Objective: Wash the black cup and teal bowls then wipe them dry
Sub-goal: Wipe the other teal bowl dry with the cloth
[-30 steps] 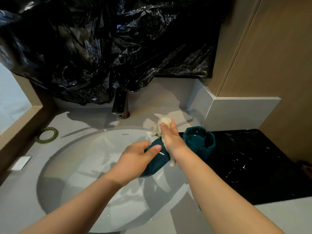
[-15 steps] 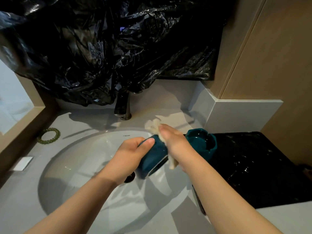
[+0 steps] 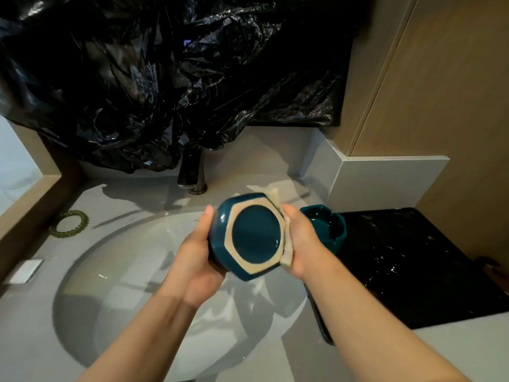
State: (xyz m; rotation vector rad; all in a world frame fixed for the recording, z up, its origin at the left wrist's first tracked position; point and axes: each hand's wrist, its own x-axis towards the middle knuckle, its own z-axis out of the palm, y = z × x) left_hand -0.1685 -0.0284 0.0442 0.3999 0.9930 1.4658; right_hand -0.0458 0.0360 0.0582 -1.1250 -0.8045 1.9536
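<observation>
Teal bowl [image 3: 254,238] faces base-up between both hands: left hand [image 3: 198,260] fingers clasp its left wall, right hand [image 3: 305,244] fingers pinch the cloth [image 3: 272,195] against its right.

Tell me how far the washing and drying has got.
Looks done: second bowl sits upright on the mat. In hand: left hand holds the other bowl, right hand presses a cloth to it. Left: finishing it; the cup is not plainly visible.
</observation>
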